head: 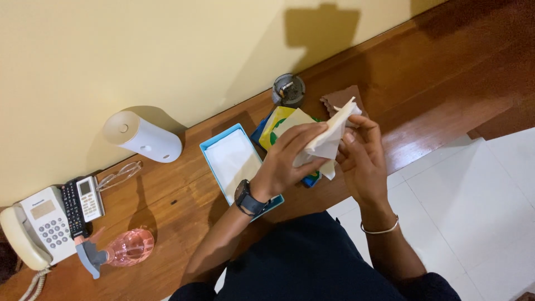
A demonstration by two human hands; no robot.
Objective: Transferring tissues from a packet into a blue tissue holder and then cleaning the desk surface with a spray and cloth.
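Left hand: we saw the left hand (287, 161), with a dark watch (247, 199) on its wrist, closed around the lower part of a folded white tissue (329, 138), fingers curled over it.
Right hand: the right hand (361, 159), a thin bangle (379, 228) at the wrist, pinched the tissue's upper edge between thumb and fingertips.
Tissue: we found it held up between both hands, above the desk's (434, 83) front edge.
Under the hands: a blue box (231, 159) with a white inside lay beside a yellow-green packet (278, 125).
Further back: a brown cloth (340, 100) and a round ashtray (288, 89) sat near the desk's back edge.
Left end: we noted a white cylinder (143, 136), glasses (120, 175), two remotes (82, 203), a phone (36, 226) and a pink spray bottle (120, 249).
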